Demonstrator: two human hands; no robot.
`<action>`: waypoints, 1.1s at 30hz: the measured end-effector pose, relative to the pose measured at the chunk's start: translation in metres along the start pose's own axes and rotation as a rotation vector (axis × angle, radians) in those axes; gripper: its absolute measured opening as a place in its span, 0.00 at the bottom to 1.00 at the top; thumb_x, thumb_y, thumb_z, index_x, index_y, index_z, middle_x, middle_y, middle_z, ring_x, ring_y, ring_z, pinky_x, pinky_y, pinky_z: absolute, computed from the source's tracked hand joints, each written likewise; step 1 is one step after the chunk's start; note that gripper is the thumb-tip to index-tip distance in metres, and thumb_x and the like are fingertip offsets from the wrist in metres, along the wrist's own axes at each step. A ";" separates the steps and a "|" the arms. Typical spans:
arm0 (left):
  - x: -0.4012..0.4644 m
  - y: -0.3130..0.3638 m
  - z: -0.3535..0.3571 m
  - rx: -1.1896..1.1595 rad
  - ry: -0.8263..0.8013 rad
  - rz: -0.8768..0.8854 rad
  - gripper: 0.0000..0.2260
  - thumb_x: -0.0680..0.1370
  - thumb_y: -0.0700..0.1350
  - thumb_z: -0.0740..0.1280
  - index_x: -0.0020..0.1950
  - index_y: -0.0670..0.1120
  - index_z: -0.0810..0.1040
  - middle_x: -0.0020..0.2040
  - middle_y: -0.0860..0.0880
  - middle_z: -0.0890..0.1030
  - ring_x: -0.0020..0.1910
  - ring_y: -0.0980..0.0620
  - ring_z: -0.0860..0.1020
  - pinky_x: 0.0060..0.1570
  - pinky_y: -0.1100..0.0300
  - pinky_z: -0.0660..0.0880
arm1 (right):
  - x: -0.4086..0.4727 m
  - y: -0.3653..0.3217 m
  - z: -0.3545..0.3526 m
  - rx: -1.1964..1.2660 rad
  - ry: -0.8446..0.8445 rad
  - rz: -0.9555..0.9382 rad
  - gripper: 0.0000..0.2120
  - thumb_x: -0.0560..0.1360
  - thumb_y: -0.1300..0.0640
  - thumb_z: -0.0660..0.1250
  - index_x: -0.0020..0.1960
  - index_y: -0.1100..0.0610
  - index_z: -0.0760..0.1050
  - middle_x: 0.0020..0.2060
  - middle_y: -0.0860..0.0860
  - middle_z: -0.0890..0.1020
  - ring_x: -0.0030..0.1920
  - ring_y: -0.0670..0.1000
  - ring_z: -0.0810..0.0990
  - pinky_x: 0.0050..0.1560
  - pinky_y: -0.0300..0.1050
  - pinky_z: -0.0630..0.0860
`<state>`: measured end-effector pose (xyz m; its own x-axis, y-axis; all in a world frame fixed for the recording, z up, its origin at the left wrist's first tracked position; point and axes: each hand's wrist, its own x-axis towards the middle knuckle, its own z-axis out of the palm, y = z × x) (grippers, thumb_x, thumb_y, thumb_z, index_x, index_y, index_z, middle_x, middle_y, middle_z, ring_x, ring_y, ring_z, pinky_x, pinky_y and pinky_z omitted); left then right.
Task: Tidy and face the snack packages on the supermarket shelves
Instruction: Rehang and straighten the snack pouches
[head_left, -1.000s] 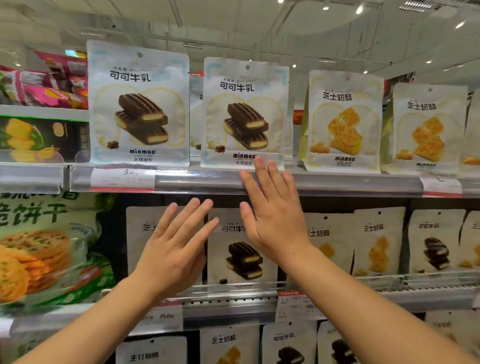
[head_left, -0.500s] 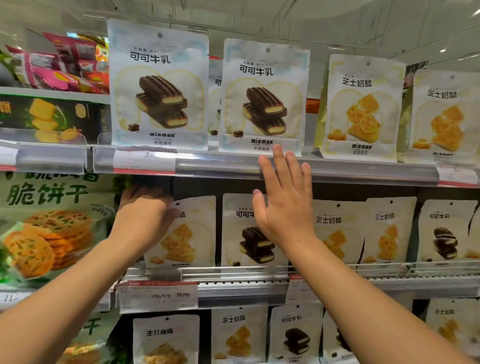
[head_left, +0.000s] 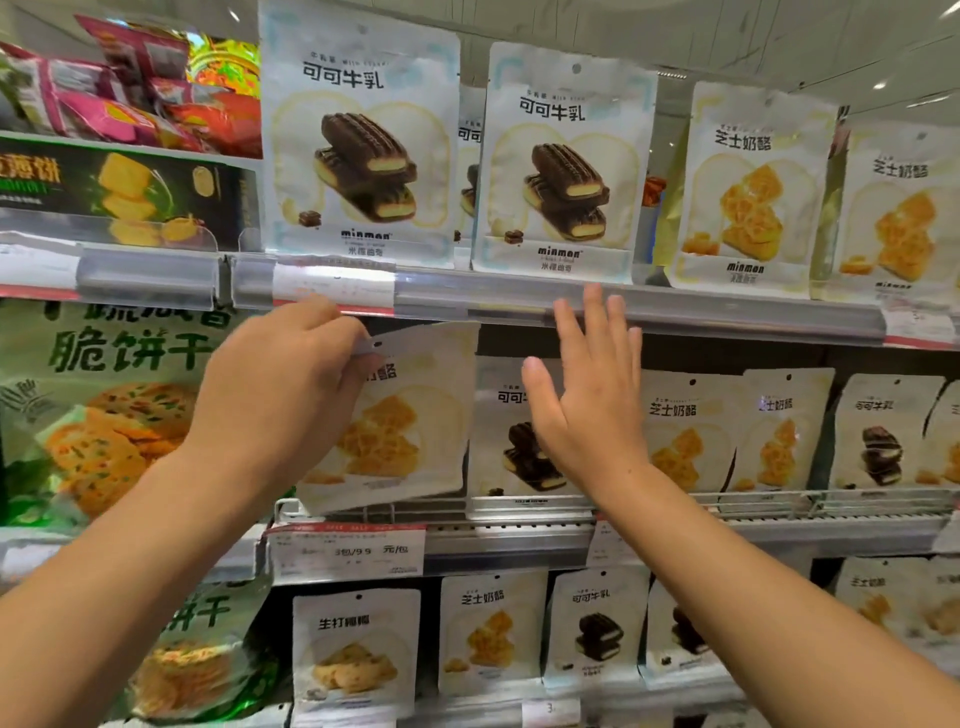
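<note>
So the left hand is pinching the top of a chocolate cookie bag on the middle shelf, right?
Not quite: the head view shows the left hand pinching the top of a yellow cheese cookie bag on the middle shelf; the chocolate bag stands beside it.

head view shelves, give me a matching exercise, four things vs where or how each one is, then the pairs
Things
1. left hand
2. right hand
3. cheese packet
4. price tag

States
A. open, fingers straight, in front of a cocoa packet
B. tilted on the middle shelf
C. on the rail below the middle shelf
D. pinches a packet's top corner

Pairs: 1-D, 2-A, 3-B, 4-C
</note>
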<state>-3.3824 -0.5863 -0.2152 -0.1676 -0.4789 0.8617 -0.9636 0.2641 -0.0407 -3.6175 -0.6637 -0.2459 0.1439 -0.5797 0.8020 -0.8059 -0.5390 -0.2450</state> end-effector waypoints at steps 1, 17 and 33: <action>0.000 0.008 0.001 -0.019 -0.024 0.025 0.06 0.73 0.42 0.72 0.41 0.39 0.81 0.38 0.43 0.77 0.34 0.38 0.76 0.31 0.52 0.72 | -0.006 -0.006 -0.005 0.138 -0.023 0.021 0.29 0.79 0.45 0.54 0.77 0.52 0.58 0.79 0.51 0.53 0.78 0.48 0.44 0.77 0.51 0.46; -0.004 0.230 0.103 -0.661 -0.375 0.304 0.06 0.76 0.51 0.70 0.46 0.49 0.81 0.41 0.56 0.74 0.43 0.51 0.77 0.40 0.56 0.73 | -0.136 0.115 -0.169 -0.300 -0.319 0.254 0.05 0.79 0.54 0.64 0.44 0.53 0.74 0.38 0.45 0.74 0.42 0.51 0.75 0.41 0.45 0.68; 0.033 0.515 0.182 -0.668 -0.508 0.360 0.06 0.80 0.54 0.64 0.49 0.55 0.79 0.46 0.58 0.81 0.47 0.55 0.78 0.46 0.55 0.76 | -0.201 0.342 -0.327 -0.312 -0.376 0.393 0.11 0.79 0.48 0.63 0.41 0.52 0.73 0.35 0.46 0.77 0.38 0.47 0.74 0.39 0.46 0.70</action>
<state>-3.9219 -0.6188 -0.3001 -0.6584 -0.5431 0.5211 -0.5411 0.8228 0.1738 -4.1096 -0.5317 -0.3126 -0.0511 -0.9044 0.4237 -0.9611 -0.0708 -0.2670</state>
